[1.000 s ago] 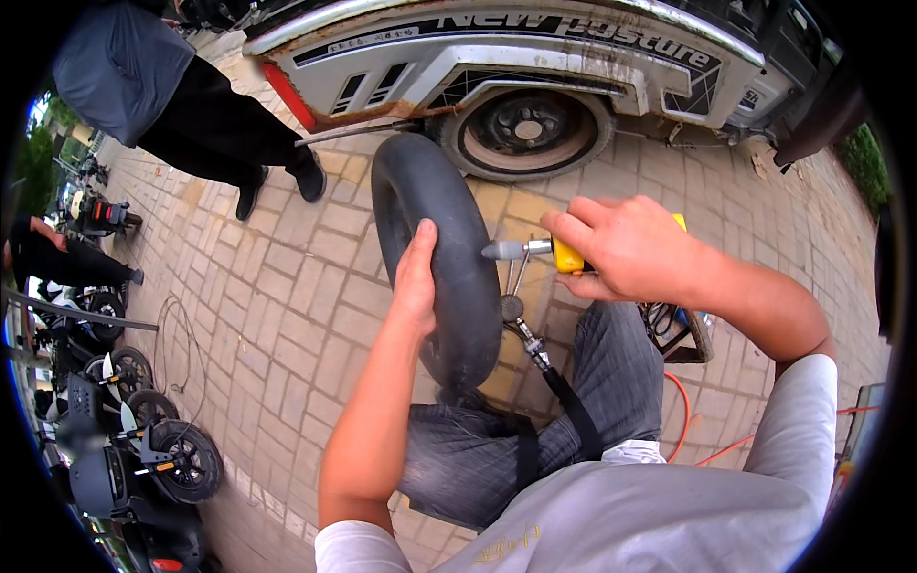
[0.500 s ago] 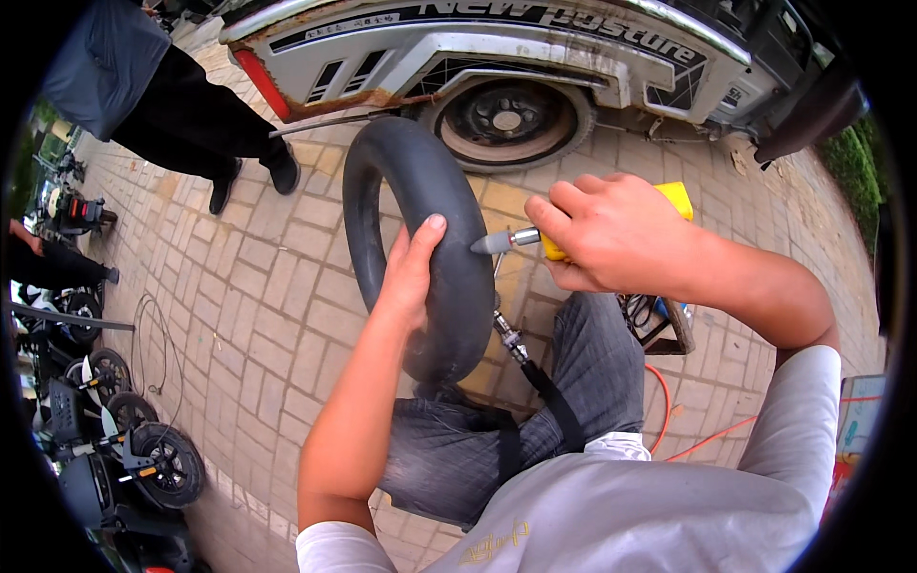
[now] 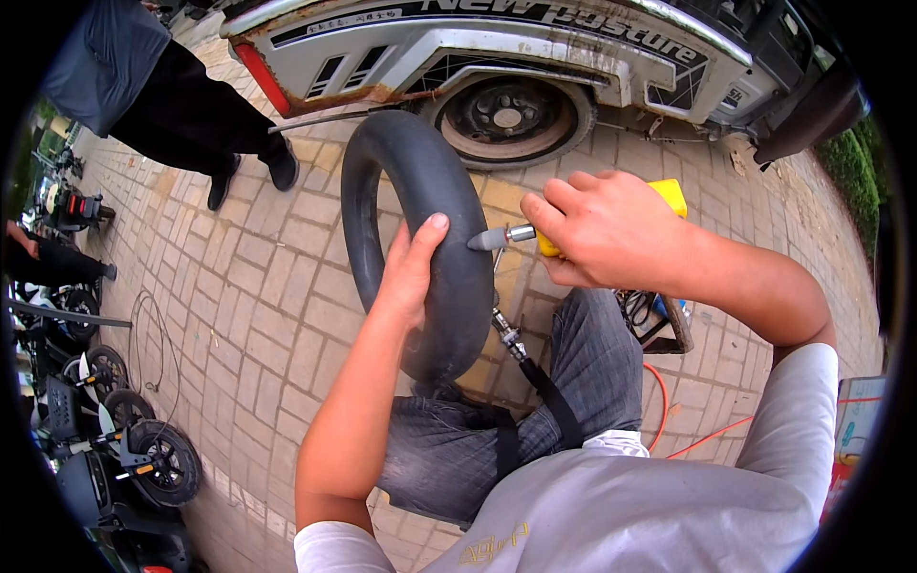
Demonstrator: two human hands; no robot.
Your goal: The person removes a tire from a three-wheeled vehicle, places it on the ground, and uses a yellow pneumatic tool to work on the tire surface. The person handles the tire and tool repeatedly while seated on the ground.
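Observation:
A black inner tube (image 3: 441, 181), rounded with air, stands on edge in front of me above my lap. My left hand (image 3: 413, 272) grips its near side, the thumb on the outer face and the fingers reaching into the ring. In my right hand (image 3: 611, 229) is a yellow power tool (image 3: 669, 198), most of its body covered by my fingers. The tool's grey conical tip (image 3: 487, 239) touches the tube's right face beside my left thumb. Below the tip, a metal hose fitting (image 3: 509, 334) sits next to the tube; whether it joins the tube is hidden.
A white three-wheeled vehicle's wheel (image 3: 506, 119) stands just beyond the tube. At left, a person in black trousers (image 3: 196, 110) stands near parked scooters (image 3: 162, 463). An open toolbox (image 3: 673, 329) and orange hose (image 3: 663, 401) lie at my right.
Little differs. The tool and my right hand have shifted very slightly up and left, with the tip still against the tube. My left hand keeps its grip.

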